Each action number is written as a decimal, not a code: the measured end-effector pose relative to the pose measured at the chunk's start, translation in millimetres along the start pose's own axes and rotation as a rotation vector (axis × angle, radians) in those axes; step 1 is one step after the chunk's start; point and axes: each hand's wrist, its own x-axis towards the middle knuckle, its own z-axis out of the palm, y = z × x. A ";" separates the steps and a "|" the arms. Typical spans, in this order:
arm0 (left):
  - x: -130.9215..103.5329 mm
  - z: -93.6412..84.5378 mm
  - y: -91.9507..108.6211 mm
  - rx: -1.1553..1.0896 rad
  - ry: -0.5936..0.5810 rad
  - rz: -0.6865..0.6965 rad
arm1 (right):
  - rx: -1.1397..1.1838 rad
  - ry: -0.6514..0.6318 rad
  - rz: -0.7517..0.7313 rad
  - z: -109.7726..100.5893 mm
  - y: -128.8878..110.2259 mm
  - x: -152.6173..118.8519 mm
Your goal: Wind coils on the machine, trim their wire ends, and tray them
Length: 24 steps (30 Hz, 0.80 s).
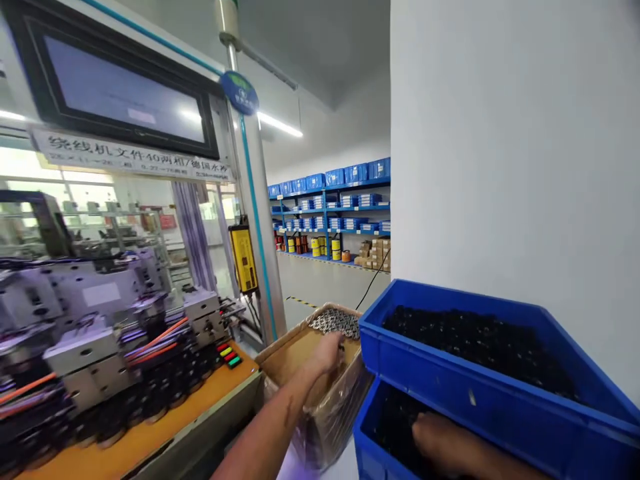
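Note:
My left hand is over the open cardboard box, near a pile of small metal parts at its far end. Its fingers are bent, and something dark shows at them, too small to name. My right hand reaches into the lower blue bin, among small black parts; its fingertips are hidden there. Above it sits the upper blue bin, filled with black parts.
A winding machine with an orange ledge and coloured buttons stands at the left, under a screen. A metal post rises beside the box. A white wall is at the right; blue shelves stand behind.

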 end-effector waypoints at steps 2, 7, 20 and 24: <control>-31.7 -11.2 -5.0 -0.091 0.104 -0.026 | -0.042 -0.003 0.031 -5.5 -1.4 -5.6; -160.9 -23.5 3.8 -0.354 0.321 -0.035 | -0.047 0.090 -0.060 -11.7 -12.9 -13.5; -303.2 10.9 46.4 -1.273 0.478 -0.182 | 0.421 0.586 -0.837 -60.8 -135.1 -36.0; -304.5 22.4 55.6 -1.262 0.477 -0.197 | 0.479 0.665 -1.033 -39.6 -165.1 -61.8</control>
